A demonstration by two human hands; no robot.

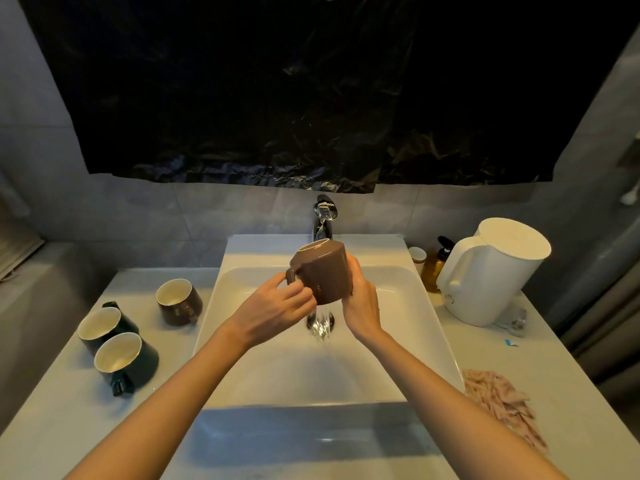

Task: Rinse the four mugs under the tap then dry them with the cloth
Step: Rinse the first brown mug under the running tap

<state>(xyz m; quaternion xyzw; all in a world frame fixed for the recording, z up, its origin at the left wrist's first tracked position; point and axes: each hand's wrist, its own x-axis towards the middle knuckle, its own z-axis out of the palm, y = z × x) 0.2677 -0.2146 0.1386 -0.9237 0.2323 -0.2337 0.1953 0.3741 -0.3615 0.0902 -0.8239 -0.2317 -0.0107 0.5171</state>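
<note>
A brown mug (323, 271) is held tilted over the white sink (242, 358), its mouth turned away toward the tap (324, 216). Water runs past it down to the drain (320, 323). My left hand (273, 306) grips the mug's handle. My right hand (362, 299) holds the mug's right side and base. On the left counter stand a second brown mug (178, 301) and two dark green mugs (104, 329) (126, 360), all with pale insides. A pinkish cloth (502, 403) lies crumpled on the right counter.
A white electric kettle (491, 275) stands at the back right beside an amber pump bottle (437, 268) and a small jar (417, 256). Black plastic sheeting (311, 91) covers the wall above the tap. A small blue scrap (510, 343) lies near the kettle.
</note>
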